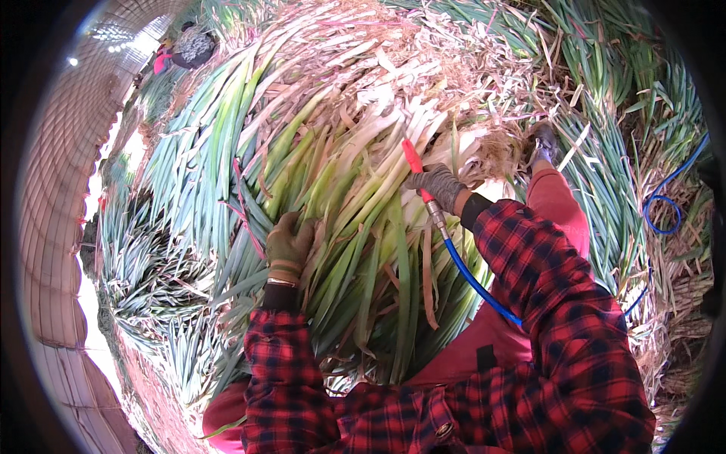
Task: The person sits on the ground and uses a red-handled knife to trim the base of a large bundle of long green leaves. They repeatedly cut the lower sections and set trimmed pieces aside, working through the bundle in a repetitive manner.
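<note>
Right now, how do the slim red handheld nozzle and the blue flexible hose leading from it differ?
The slim red handheld nozzle looks short and straight; the blue flexible hose is longer and curved. The grey-gloved right hand grips the nozzle, while the hose's visible stretches lie outside its grasp. Both connect through a silver metal fitting.

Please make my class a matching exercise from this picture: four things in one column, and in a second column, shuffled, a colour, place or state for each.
Things
1. Nozzle
2. Hose
3. Left hand
4. Sleeves

Descriptions
A. Checked in red and a dark colour
B. Blue, joined to a metal fitting
C. Gloved, at the long green leaves, with no tool in it
D. Red, held in the gloved right hand

Right pairs: 1-D, 2-B, 3-C, 4-A
</note>
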Motion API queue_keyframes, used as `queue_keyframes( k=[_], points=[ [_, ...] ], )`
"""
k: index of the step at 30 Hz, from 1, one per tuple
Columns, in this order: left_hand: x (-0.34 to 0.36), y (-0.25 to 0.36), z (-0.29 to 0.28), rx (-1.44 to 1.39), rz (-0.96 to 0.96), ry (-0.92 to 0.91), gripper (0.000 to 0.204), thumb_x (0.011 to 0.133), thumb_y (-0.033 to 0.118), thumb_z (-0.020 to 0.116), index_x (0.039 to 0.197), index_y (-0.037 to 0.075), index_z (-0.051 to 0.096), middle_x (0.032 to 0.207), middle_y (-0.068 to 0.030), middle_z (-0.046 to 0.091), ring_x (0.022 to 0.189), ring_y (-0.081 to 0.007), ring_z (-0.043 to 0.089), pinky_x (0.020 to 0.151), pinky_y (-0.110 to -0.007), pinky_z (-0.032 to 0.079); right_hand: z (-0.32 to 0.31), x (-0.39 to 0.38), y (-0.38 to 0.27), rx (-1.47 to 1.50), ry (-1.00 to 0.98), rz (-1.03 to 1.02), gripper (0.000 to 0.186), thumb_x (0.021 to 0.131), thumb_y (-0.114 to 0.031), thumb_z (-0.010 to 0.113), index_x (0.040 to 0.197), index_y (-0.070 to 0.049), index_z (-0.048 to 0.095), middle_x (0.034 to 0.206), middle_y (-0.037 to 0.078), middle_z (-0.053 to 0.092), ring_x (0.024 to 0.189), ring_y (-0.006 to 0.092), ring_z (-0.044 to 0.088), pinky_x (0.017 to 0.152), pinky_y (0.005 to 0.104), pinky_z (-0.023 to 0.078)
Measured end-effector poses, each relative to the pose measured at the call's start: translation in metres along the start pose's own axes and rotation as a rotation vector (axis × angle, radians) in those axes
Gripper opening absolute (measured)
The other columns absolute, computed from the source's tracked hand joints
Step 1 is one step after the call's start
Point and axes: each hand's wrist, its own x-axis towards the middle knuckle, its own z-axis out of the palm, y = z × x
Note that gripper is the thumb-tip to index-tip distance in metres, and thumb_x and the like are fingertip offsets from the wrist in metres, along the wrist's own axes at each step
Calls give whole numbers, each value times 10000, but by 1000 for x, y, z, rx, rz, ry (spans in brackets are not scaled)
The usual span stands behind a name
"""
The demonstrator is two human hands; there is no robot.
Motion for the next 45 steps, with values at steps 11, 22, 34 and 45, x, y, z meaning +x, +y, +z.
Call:
queue_keyframes(
  k=[11, 22, 34, 45],
  points=[
    [6, -11, -15, -312, 56, -92, 403, 788, 165, 694, 1136, -25, 621, 965, -125, 700, 906, -191, 667, 821, -308, 514, 52, -64, 0, -554, -239, -460, 391, 723, -349, 764, 818, -4, 607, 644, 62, 553, 624, 123, 541, 602, 340, 471],
    [4, 14, -17, -4, -8, -78, 615, 721, 283, 733, 1253, 30, 558, 1074, -192, 682, 1017, -304, 653, 885, -373, 499, 41, -64, 12, -389, -245, -346, 404, 725, -339, 743, 847, 33, 643, 643, 91, 611, 589, 161, 591, 583, 343, 490],
    [60, 9, -29, 555, 416, -369, 357, 806, 290, 632, 1138, 158, 632, 1053, -174, 653, 1023, -370, 611, 840, -441, 496, 2, -40, -2, -392, -61, -204, 293, 764, -258, 781, 792, -22, 608, 657, -5, 551, 596, 81, 497, 536, 285, 430],
    [140, -11, 7, 724, -30, -118, 448, 736, 437, 689, 1057, 127, 662, 1122, -188, 642, 1022, -349, 625, 851, -492, 495, -4, -30, -17, -419, -20, -104, 283, 747, -220, 791, 832, -8, 624, 724, 19, 598, 665, 93, 533, 611, 290, 467]
  ],
)
